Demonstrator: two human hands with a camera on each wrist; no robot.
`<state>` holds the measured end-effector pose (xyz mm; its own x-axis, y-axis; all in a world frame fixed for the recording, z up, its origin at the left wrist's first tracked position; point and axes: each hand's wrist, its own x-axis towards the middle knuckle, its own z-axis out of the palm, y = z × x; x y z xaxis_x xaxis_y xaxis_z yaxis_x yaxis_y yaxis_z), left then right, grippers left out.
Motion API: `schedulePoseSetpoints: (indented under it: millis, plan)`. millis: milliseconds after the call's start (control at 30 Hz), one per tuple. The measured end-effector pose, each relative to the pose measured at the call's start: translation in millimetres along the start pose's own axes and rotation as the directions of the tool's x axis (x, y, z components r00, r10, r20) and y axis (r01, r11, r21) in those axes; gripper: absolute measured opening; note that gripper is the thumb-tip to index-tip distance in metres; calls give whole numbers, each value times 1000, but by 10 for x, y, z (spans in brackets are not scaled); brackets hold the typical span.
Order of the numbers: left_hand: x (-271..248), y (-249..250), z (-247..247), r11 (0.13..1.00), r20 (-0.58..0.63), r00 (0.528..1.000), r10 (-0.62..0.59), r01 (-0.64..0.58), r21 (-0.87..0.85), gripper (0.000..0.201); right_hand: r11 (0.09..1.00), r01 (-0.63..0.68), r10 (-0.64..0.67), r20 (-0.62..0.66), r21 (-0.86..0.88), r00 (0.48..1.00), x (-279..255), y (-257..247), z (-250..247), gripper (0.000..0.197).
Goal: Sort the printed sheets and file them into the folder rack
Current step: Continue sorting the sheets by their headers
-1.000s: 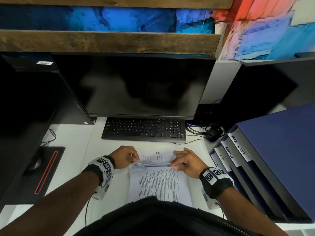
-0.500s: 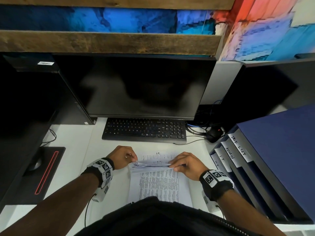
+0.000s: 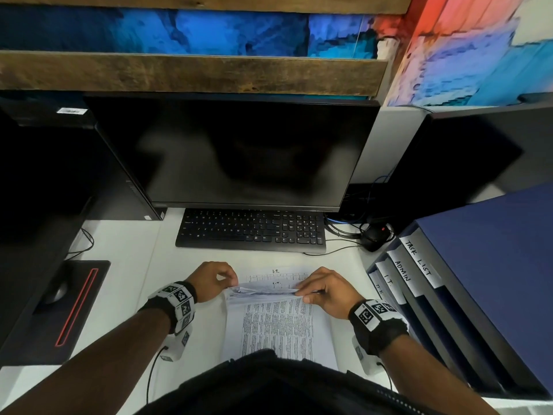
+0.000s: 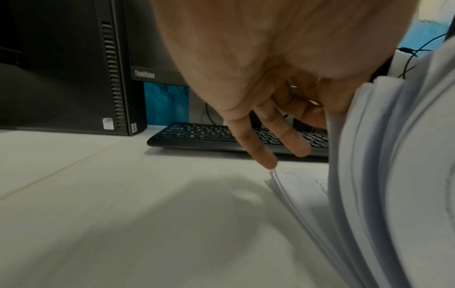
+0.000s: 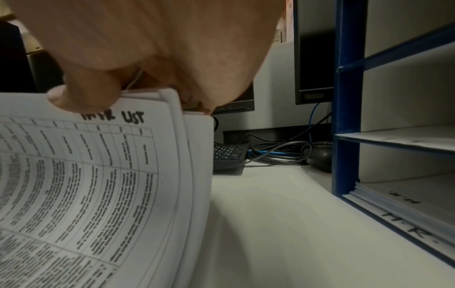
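Observation:
A stack of printed sheets (image 3: 278, 327) lies on the white desk (image 3: 125, 283) in front of me, its far edge lifted and curled back. My left hand (image 3: 214, 280) pinches the lifted left corner of the sheets (image 4: 384, 155). My right hand (image 3: 321, 290) pinches the right corner, thumb on a table page headed "TASK LIST" (image 5: 98, 175). Under the lifted edge lies a sheet marked "I.T." (image 3: 276, 272). The blue folder rack (image 3: 466, 298) stands at the right, with labels TASK LIST, ADMIN, I.T. and H.R. Its bottom H.R. slot (image 5: 406, 204) holds several sheets.
A black keyboard (image 3: 251, 230) and a dark monitor (image 3: 236, 151) sit behind the sheets. Cables and a black mouse (image 3: 372, 235) lie between keyboard and rack. A computer tower (image 4: 74, 68) stands at the back left, a black pad with a red stripe (image 3: 64, 310) at the left.
Both hands stay at the lifted far edge of the stack. The left hand has shifted slightly; the sheets look much the same.

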<state>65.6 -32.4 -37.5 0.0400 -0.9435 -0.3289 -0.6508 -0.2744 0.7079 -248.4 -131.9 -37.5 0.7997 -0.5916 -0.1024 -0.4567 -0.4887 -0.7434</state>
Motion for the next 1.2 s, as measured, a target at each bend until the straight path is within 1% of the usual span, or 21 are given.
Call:
schedulePoseSetpoints:
  millis: [33,100,167,233,333,367,400,433,500,533,567,633,667,733,767,833,933,1000,1067,1167,1200]
  plan:
    - [-2,4,18,999,58,998,0,2,-43,10,1000,6,-6,7,9,1000,9,1,-2,19]
    - [-17,39,53,990,153,988,5,17,-138,15,1000,15,-15,20,12,1000,36,-17,-20,19]
    - [-27,101,91,976,190,982,-17,57,-208,14,999,-11,9,39,43,999,62,-47,-49,18]
    - [-14,141,123,977,246,969,-18,69,-201,21,996,-43,40,47,78,998,70,-65,-68,18]
    - [31,174,152,980,388,922,-14,90,-180,23,991,-63,58,44,118,997,41,-63,-78,20]
    - [54,182,148,977,404,914,-25,108,-186,23,988,-75,69,45,134,997,30,-67,-80,21]
    - [77,180,135,970,390,920,-26,118,-214,22,985,-84,78,46,150,996,21,-72,-82,21]
    - [105,172,123,961,345,938,-37,128,-245,22,983,-86,79,45,164,996,16,-78,-79,20]
    - [196,107,101,941,165,980,-115,161,-298,24,982,-71,64,47,173,997,17,-101,-68,19]
    - [261,55,93,942,87,981,-171,189,-277,28,983,-63,55,50,173,997,21,-113,-64,19]
    - [322,22,85,946,62,971,-230,238,-219,36,984,-56,47,54,171,997,27,-122,-60,19]
    - [439,-19,96,939,129,942,-311,325,-111,49,984,-56,47,57,167,997,33,-119,-54,18]
    - [491,-33,105,932,174,929,-327,347,-100,51,983,-63,54,56,173,997,30,-111,-53,19]
    - [533,12,101,924,224,917,-330,362,-124,52,981,-71,63,53,182,997,20,-87,-50,20]
    - [545,35,94,932,238,917,-320,350,-98,50,980,-72,64,53,184,997,17,-73,-47,20]
    - [570,49,82,952,243,922,-302,303,32,44,979,-76,66,57,189,996,16,-59,-41,20]
    - [584,42,71,955,179,954,-242,202,217,35,979,-76,68,49,187,996,25,-57,-32,19]
    - [556,21,80,944,138,974,-177,129,303,32,981,-69,62,43,181,997,27,-58,-23,20]
    - [492,30,80,956,124,987,-103,64,287,26,982,-70,62,45,176,997,35,-59,-17,22]
    - [373,97,49,983,111,994,-10,-10,185,8,985,-71,63,57,155,996,56,-65,-26,21]
    - [343,127,32,990,139,990,-6,-14,137,13,986,-71,63,59,150,996,63,-66,-32,20]
